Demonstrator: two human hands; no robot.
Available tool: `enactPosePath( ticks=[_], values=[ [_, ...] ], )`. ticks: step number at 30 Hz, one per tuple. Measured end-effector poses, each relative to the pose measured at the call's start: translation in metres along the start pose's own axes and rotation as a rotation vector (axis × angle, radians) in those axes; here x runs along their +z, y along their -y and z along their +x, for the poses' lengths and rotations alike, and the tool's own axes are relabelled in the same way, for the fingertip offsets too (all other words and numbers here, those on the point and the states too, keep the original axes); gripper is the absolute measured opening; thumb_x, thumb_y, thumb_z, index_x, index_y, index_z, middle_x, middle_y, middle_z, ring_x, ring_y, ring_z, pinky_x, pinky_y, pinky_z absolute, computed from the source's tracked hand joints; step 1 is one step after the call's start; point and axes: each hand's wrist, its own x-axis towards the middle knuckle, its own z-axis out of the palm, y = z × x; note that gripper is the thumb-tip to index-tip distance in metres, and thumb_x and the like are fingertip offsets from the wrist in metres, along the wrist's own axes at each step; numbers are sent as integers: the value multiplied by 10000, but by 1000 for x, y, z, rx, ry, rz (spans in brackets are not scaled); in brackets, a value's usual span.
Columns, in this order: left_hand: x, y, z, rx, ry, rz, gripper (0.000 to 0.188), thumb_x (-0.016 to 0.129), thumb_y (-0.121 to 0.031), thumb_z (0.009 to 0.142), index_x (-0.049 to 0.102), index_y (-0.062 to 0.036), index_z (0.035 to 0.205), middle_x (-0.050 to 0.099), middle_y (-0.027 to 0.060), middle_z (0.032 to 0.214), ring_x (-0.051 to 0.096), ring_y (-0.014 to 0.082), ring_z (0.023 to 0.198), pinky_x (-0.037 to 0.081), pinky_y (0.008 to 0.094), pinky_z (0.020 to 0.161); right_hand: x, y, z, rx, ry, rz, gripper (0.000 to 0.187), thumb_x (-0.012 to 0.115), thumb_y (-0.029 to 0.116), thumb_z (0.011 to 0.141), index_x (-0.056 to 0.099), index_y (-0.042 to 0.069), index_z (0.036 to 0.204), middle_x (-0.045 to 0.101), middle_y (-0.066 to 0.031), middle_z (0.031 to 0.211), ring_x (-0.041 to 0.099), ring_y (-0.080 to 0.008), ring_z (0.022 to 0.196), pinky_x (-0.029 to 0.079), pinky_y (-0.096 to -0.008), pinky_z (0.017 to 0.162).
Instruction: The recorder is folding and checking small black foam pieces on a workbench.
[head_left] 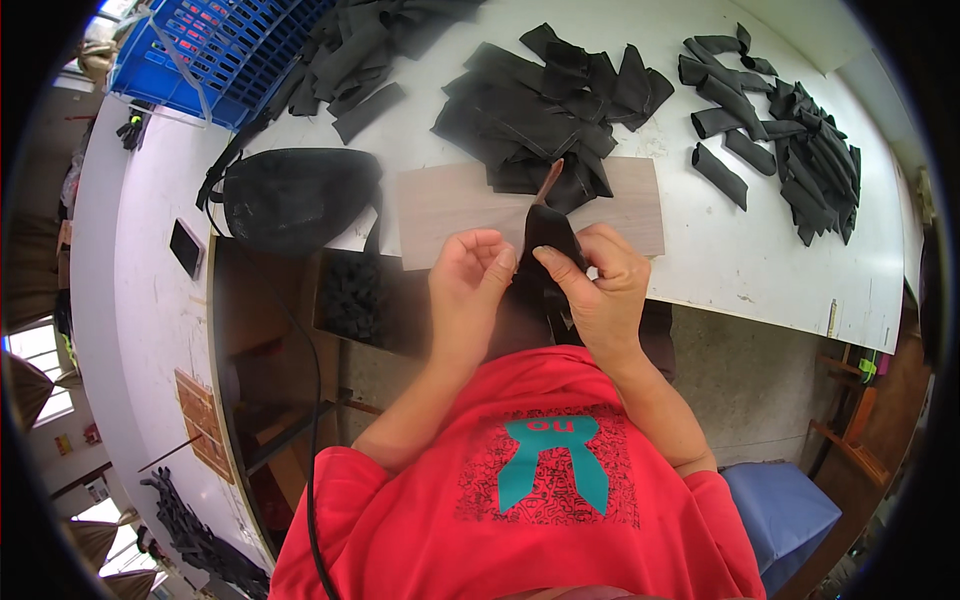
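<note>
In front of my chest, my right hand (605, 285) grips a narrow black fabric piece (552, 228), its thumb pressed flat on the cloth. A thin brown stick (549, 180) sticks out past the far end of this piece; its lower part is hidden by the cloth. My left hand (468, 285) is at the piece's left edge, fingers curled and thumb tip against them. What it pinches, if anything, is hidden. Just beyond my hands, flat black fabric pieces (530, 120) lie in a loose heap, partly over a pale wooden board (440, 210).
Rolled black fabric tubes (815, 160) lie at the right of the white table (790, 265). More black strips (350, 60) sit by a blue plastic basket (225, 60) at the far left. A black bag-like object (300, 195) and a phone (185, 248) are left. A blue-covered stool (780, 515) stands lower right.
</note>
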Motion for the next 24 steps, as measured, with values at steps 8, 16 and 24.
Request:
enactPosePath(
  ticks=[8, 16, 24],
  values=[
    [12, -34, -4, -82, 119, -56, 178, 528, -194, 821, 538, -17, 804, 548, 37, 678, 493, 81, 615, 383, 199, 567, 8, -21, 2, -412, -201, -115, 210, 620, -68, 503, 591, 12, 695, 497, -60, 607, 493, -209, 574, 396, -293, 482],
    [8, -21, 4, -84, 68, 63, 59, 562, -61, 779, 553, -10, 751, 540, -8, 635, 471, 38, 541, 371, 167, 503, -5, -10, 1, -297, 126, 13, 275, 703, 67, 570, 586, 28, 815, 514, -76, 705, 520, -214, 623, 422, -283, 524],
    [21, -10, -8, 324, 7, 557, 32, 568, 27, 753, 567, 3, 774, 577, -7, 658, 502, 27, 563, 389, 159, 484, -8, -12, 3, -323, 180, -13, 218, 665, 75, 657, 582, 34, 854, 526, -104, 747, 519, -203, 554, 423, -266, 495]
  ],
)
